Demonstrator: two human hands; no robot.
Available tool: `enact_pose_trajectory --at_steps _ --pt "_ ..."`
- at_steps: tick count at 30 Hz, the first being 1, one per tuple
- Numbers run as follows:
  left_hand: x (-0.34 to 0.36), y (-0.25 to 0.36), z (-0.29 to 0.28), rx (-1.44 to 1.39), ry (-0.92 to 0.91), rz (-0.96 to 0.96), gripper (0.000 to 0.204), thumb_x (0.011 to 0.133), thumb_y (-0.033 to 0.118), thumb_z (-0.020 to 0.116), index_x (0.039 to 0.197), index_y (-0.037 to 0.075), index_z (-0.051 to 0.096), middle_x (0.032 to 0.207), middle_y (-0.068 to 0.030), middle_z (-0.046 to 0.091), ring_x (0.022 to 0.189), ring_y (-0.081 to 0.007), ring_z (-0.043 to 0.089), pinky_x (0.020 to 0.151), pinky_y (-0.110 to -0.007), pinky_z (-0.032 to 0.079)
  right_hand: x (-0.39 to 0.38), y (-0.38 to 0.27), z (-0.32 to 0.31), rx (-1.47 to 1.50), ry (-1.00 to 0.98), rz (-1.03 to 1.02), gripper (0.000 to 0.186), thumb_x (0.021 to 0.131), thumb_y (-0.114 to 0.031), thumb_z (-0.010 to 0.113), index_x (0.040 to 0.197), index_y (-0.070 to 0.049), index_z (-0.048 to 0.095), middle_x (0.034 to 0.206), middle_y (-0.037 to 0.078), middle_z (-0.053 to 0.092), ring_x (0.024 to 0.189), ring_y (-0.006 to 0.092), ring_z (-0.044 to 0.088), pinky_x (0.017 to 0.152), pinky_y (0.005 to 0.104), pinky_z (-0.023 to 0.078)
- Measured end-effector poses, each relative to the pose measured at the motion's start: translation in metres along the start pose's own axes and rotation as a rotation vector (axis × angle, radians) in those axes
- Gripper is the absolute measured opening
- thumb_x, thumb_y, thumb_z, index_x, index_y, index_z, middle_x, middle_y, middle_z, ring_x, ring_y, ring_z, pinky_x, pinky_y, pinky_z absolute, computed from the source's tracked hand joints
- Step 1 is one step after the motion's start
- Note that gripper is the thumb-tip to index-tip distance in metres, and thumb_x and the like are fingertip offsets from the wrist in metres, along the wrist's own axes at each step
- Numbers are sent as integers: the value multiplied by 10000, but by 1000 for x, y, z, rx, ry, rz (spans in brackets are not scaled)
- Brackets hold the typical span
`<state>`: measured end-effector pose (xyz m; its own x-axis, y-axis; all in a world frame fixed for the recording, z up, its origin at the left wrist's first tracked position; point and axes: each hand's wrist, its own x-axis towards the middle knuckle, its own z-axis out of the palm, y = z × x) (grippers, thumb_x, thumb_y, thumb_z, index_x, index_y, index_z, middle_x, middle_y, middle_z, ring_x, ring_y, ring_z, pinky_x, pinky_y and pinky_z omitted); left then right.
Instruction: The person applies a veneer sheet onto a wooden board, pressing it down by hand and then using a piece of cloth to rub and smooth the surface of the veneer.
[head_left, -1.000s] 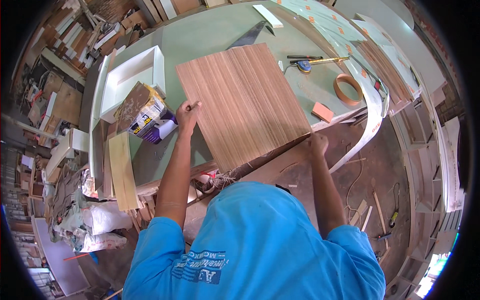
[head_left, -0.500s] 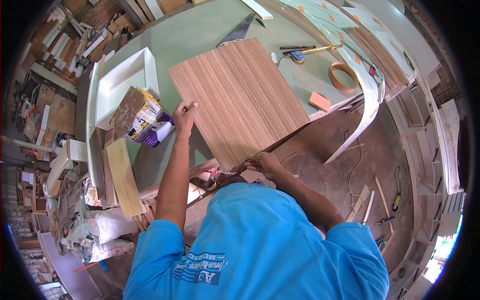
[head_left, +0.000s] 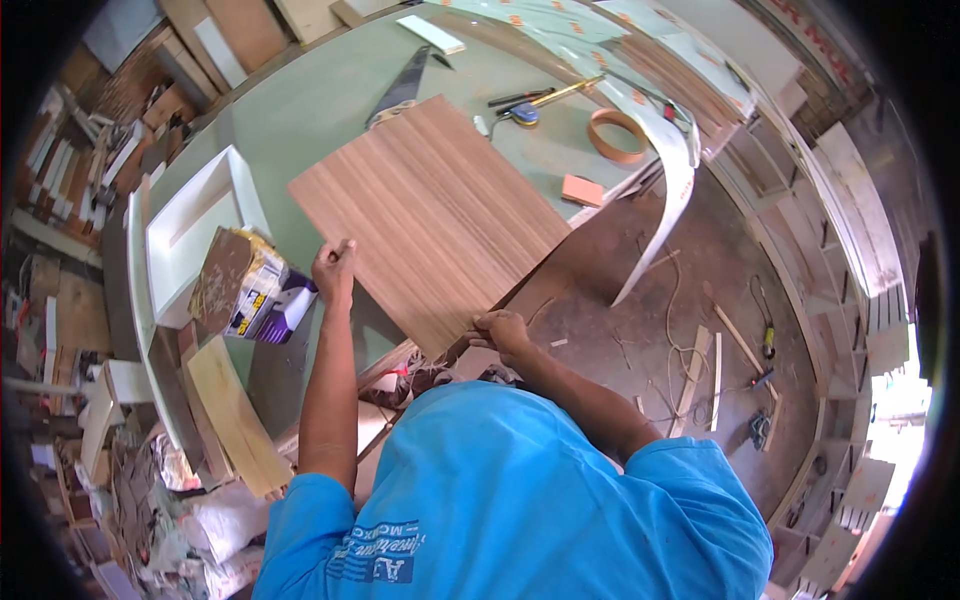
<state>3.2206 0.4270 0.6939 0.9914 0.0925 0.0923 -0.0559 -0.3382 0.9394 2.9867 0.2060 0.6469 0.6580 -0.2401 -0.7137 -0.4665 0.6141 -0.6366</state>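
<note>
A square wood-grain panel (head_left: 430,220) lies at a slant on the green work table (head_left: 250,130), overhanging its front edge. My left hand (head_left: 334,268) is closed on the panel's left edge, thumb and fingertips at the rim. My right hand (head_left: 503,333) grips the lower right edge near the front corner, its fingertips partly hidden by the panel. Left of my left hand stand a worn purple, white and yellow container (head_left: 247,283) and a white open box (head_left: 200,230). A pale wooden board (head_left: 235,410) lies at the table's left front.
A handsaw (head_left: 400,85), tape measure (head_left: 524,113), brown tape roll (head_left: 617,135) and pink block (head_left: 582,190) lie beyond the panel. A white strip (head_left: 660,225) hangs over the right edge. Wood offcuts (head_left: 688,385) and cords lie on the floor; boards crowd the left (head_left: 100,160).
My right hand has moved from the panel's right corner down-left along its edge to near the front corner. The view has shifted; my left hand keeps its place on the left edge.
</note>
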Motion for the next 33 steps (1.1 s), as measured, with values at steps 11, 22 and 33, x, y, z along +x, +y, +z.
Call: enact_pose_trajectory --at_steps 11,22,33 --pt "16 -21 -4 -110 -29 30 441 865 219 780 687 48 415 639 45 370 613 -105 341 545 -305 348 -3 5 14 -107 49 -136 93 933 -50 651 948 19 591 850 166 699 681 238 719 581 323 625" --pt "22 -36 -7 -118 -49 -20 357 867 202 776 744 35 485 661 42 404 630 -109 359 560 -303 359 10 2 12 -149 147 -126 69 887 -25 645 863 1 586 765 122 654 598 223 661 475 323 541" --pt "11 -18 2 -237 -121 -48 336 875 176 758 714 64 485 679 64 417 630 -74 369 546 -276 333 98 -129 -111 255 478 -391 35 838 -3 646 863 12 666 772 81 629 627 188 609 555 317 517"
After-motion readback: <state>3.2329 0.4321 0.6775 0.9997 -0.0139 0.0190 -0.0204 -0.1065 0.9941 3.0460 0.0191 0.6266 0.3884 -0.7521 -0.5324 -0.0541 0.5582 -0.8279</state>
